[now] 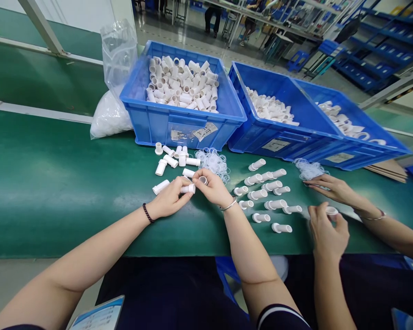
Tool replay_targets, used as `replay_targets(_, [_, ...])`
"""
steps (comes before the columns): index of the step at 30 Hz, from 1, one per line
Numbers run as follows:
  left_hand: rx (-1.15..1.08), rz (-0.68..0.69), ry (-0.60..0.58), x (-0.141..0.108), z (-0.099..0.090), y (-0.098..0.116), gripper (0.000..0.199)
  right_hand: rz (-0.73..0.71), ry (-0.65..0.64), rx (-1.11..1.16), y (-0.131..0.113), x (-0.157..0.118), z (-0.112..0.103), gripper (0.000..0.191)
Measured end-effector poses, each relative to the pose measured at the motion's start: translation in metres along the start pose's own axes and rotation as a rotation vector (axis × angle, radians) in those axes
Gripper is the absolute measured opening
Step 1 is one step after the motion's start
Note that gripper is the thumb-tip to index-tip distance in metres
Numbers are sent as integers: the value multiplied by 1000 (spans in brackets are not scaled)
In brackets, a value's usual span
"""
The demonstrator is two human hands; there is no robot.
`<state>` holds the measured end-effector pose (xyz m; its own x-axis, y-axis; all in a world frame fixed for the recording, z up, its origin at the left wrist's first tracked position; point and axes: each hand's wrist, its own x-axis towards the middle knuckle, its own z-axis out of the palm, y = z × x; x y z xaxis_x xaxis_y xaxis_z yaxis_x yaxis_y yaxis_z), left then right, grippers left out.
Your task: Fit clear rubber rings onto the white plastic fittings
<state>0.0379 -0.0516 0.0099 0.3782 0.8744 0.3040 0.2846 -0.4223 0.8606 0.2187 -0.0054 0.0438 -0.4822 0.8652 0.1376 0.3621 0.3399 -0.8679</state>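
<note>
Dark cloth sleeve (282,321), pale-striped, shows lowest; beyond, the left hand (167,199) has its grip closed on a smooth white plastic tube (187,189), long axis roughly crosswise, collared end towards the right hand (213,189). That nearby hand's grip pinches a round-mouthed white piece (203,180), perhaps another tube, though fingers hide its length. Thin translucent rings (213,164) lie tangled just beyond, on the smooth green bench (72,192).

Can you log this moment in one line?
left hand: holding white tube | right hand: holding round white part | nearby: clear rings, loose white tubes
</note>
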Motion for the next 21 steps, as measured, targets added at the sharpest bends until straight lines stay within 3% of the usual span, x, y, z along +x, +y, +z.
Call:
replay_targets(5, [-231,-49,166,-1,7,2,26,118,-37,198,-3,0,2,19])
replay_targets(14, [-856,-326,246,9,15,0,31,124,-72,292,-4,2,9,27])
replay_targets(21, [-1047,-445,245,12,11,14,35,150,-65,293,-4,0,10,34])
